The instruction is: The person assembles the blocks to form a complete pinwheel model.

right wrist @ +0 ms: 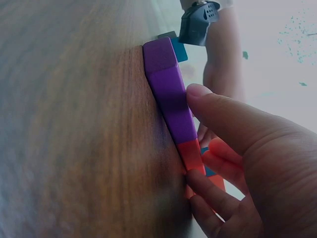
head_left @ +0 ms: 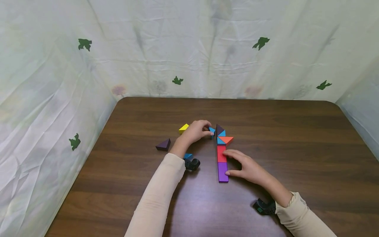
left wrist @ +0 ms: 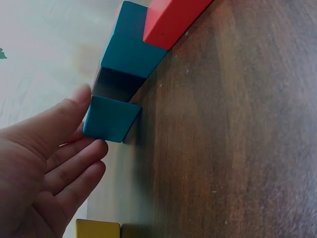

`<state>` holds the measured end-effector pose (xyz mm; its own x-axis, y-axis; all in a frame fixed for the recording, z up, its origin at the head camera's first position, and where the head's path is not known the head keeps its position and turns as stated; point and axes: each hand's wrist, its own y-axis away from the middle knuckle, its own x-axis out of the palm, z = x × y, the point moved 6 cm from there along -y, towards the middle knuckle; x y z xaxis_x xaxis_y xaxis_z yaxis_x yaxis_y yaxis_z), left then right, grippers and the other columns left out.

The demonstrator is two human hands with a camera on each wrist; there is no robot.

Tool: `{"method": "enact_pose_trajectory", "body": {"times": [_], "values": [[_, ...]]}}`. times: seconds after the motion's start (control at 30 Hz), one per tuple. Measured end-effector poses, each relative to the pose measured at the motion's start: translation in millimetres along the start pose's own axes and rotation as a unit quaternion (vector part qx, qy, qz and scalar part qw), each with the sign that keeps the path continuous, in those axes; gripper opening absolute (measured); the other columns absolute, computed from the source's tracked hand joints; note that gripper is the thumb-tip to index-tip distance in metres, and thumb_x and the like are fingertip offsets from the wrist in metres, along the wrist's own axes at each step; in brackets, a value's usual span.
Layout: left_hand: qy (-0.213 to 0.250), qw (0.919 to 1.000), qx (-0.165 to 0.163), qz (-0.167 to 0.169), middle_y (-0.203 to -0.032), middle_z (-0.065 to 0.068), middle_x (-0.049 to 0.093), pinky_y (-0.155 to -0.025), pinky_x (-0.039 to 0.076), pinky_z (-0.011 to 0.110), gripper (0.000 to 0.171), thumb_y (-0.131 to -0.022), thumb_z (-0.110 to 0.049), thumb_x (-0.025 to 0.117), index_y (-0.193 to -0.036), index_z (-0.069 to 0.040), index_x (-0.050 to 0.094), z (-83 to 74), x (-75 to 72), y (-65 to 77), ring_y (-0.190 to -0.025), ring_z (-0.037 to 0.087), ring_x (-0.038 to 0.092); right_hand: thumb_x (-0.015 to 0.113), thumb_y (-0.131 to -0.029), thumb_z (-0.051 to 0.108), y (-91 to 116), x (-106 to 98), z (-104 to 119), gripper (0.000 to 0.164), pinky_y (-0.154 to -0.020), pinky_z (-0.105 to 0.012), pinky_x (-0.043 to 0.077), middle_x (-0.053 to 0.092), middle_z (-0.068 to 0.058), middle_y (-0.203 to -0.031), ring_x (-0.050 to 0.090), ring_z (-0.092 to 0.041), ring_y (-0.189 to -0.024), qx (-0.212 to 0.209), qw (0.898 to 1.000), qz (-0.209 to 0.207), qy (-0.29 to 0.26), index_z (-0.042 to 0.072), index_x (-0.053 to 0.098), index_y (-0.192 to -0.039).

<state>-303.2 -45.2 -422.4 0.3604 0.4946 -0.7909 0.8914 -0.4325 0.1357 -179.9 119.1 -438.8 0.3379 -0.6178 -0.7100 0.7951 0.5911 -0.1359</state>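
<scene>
My left hand (head_left: 195,132) pinches a blue triangular block (head_left: 212,131) between thumb and fingers, just left of the far end of a row of blocks. In the left wrist view this blue block (left wrist: 111,120) stands close beside a dark block (left wrist: 118,84). From far to near, the row has a dark purple triangle (head_left: 219,127), blue triangles (head_left: 220,141), an orange triangle (head_left: 226,139) jutting right, a red block (head_left: 221,154) and a purple block (head_left: 223,172). Along its right side rests my right hand (head_left: 251,169), fingertips at the red block and thumb against the purple one.
Left of the row lie a yellow block (head_left: 183,128) and a dark purple triangular block (head_left: 164,145). Another blue block (head_left: 188,156) is partly hidden under the left wrist. Black wrist cameras hang below both wrists. A pale curtain (head_left: 189,49) surrounds the brown wooden table (head_left: 103,184).
</scene>
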Motion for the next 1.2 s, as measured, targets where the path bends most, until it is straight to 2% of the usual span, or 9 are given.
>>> {"method": "enact_pose_trajectory", "body": {"times": [0.37,0.77,1.2], "values": [[0.009,0.9996,0.025,0.005,-0.105,0.004,0.061,-0.078,0.047,0.023,0.041,-0.078,-0.023,0.07,-0.113,-0.006,0.06,-4.3,-4.7,3.1,-0.092,0.014,0.057,0.072,-0.074,0.037,-0.4,0.1,-1.1,0.066,-0.096,-0.04,0.034,0.044,-0.003,-0.13,0.04,-0.018,-0.12,0.006,1.0,0.004,0.001,0.012,0.048,-0.13],[-0.058,0.9973,0.045,-0.008,-0.099,0.003,0.061,-0.077,0.045,0.025,0.027,-0.083,-0.02,0.065,-0.107,-0.009,0.065,-4.5,0.9,-0.4,-0.085,0.014,0.053,0.072,-0.074,0.038,0.6,0.1,-1.2,0.066,-0.095,-0.041,0.035,0.044,-0.002,-0.13,0.04,-0.018,-0.12,0.01,1.0,0.006,-0.002,0.012,0.047,-0.13],[-0.07,0.9962,0.051,-0.014,-0.102,0.002,0.06,-0.078,0.044,0.024,0.026,-0.085,-0.02,0.062,-0.11,-0.01,0.064,-6.8,3.8,-1.4,-0.086,0.014,0.052,0.072,-0.075,0.035,0.5,0.5,-0.2,0.065,-0.096,-0.04,0.035,0.043,-0.002,-0.131,0.039,-0.018,-0.12,0.006,1.0,0.004,-0.002,0.012,0.047,-0.13]]}}
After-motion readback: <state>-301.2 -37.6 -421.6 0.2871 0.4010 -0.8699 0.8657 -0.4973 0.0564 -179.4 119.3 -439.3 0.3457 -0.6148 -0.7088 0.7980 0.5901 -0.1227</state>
